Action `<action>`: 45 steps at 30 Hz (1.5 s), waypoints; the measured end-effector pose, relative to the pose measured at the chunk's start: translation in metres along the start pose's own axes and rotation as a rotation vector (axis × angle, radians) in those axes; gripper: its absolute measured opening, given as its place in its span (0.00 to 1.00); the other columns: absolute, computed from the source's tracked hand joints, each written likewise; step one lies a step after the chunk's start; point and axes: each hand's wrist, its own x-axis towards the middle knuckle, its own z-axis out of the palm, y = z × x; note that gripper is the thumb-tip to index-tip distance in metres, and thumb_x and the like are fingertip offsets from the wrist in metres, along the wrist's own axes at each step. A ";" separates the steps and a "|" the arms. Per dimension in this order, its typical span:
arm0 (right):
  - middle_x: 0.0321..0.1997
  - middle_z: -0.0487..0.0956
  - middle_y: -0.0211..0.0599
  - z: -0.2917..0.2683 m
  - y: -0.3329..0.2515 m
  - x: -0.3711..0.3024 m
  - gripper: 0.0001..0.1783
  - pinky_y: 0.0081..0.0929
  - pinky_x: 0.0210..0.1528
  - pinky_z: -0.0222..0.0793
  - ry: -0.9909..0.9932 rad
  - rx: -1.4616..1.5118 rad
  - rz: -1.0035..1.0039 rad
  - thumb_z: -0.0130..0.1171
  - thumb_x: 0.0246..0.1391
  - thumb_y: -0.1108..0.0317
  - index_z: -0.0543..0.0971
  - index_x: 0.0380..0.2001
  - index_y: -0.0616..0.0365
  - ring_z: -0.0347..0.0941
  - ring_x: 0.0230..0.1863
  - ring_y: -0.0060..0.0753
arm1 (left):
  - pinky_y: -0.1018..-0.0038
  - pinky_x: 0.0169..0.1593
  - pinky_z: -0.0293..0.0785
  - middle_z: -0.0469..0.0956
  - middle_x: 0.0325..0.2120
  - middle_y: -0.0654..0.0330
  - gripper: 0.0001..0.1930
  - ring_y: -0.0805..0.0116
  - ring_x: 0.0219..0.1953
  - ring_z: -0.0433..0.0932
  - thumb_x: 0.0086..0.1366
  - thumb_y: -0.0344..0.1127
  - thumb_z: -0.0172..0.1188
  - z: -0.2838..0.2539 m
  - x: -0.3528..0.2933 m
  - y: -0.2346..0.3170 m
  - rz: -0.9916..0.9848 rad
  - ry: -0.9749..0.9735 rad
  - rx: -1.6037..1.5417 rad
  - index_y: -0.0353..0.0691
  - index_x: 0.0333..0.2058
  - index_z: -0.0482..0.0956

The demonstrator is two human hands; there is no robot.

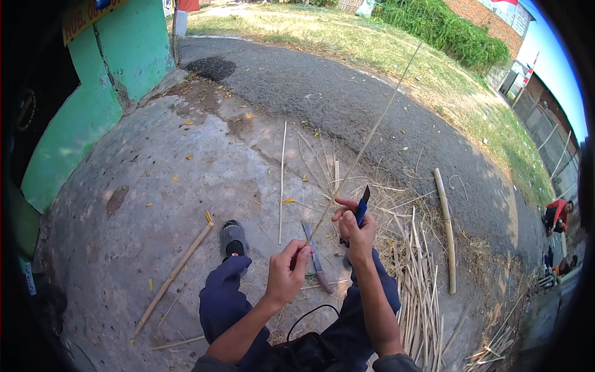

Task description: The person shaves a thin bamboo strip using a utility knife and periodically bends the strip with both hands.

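Boldly lettered sign, held cutter, thin strip

Strip: woody, smooth; cutter handle: plastic; cutter blade: metal; ground: rough, matt concrete.

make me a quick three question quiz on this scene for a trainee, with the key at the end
1. What does the left hand pinch?
2. Which hand holds the blue utility knife, and is its blade out?
3. What lies on the ground between the legs?
A) a hammer
B) a long-bladed knife
C) a coil of rope

Key:
1. The near end of a thin bamboo strip.
2. The right hand; yes, the blade is out.
3. B
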 end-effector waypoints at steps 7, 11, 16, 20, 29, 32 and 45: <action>0.35 0.84 0.29 -0.007 -0.002 0.001 0.16 0.14 0.24 0.59 -0.001 -0.018 0.111 0.66 0.67 0.65 0.82 0.52 0.64 0.66 0.22 0.09 | 0.73 0.24 0.58 0.67 0.15 0.64 0.07 0.80 0.18 0.64 0.76 0.30 0.57 0.006 0.000 -0.003 0.039 -0.014 0.078 0.34 0.37 0.80; 0.36 0.83 0.32 -0.009 -0.001 0.001 0.10 0.22 0.38 0.72 0.008 -0.043 0.052 0.66 0.67 0.68 0.82 0.44 0.64 0.75 0.33 0.19 | 0.73 0.23 0.58 0.67 0.15 0.64 0.07 0.80 0.18 0.64 0.76 0.30 0.58 0.010 0.002 0.000 0.045 -0.020 0.069 0.34 0.37 0.80; 0.33 0.81 0.28 -0.018 0.001 0.004 0.09 0.20 0.34 0.69 0.102 -0.074 -0.001 0.64 0.69 0.66 0.81 0.42 0.61 0.73 0.31 0.17 | 0.73 0.23 0.57 0.66 0.15 0.66 0.08 0.81 0.18 0.62 0.77 0.32 0.57 0.011 0.002 -0.002 0.032 -0.025 0.069 0.34 0.37 0.80; 0.29 0.79 0.23 -0.046 -0.009 0.010 0.09 0.15 0.24 0.55 0.264 -0.064 0.023 0.64 0.70 0.63 0.81 0.41 0.58 0.64 0.23 0.09 | 0.73 0.23 0.57 0.66 0.15 0.67 0.09 0.81 0.19 0.62 0.77 0.33 0.58 0.000 -0.002 -0.001 0.053 0.014 0.050 0.34 0.37 0.81; 0.48 0.83 0.30 -0.168 -0.091 -0.034 0.15 0.21 0.42 0.71 0.767 -0.599 -0.429 0.68 0.59 0.75 0.82 0.49 0.61 0.74 0.43 0.20 | 0.73 0.25 0.63 0.75 0.18 0.62 0.08 0.76 0.19 0.71 0.76 0.32 0.59 -0.063 -0.029 0.043 0.166 -0.091 0.363 0.34 0.38 0.81; 0.57 0.82 0.33 -0.199 -0.127 -0.060 0.24 0.19 0.41 0.71 0.805 -0.613 -0.441 0.67 0.59 0.78 0.79 0.59 0.61 0.77 0.50 0.22 | 0.71 0.27 0.69 0.81 0.21 0.58 0.06 0.71 0.20 0.76 0.73 0.30 0.61 -0.099 -0.056 0.070 0.111 -0.147 0.362 0.34 0.38 0.83; 0.62 0.82 0.48 -0.296 -0.206 -0.144 0.26 0.39 0.67 0.70 0.602 -1.153 -0.453 0.66 0.56 0.78 0.80 0.60 0.60 0.78 0.65 0.48 | 0.73 0.30 0.72 0.84 0.23 0.59 0.04 0.73 0.24 0.80 0.69 0.29 0.64 -0.210 -0.161 0.131 0.013 -0.344 0.582 0.38 0.37 0.88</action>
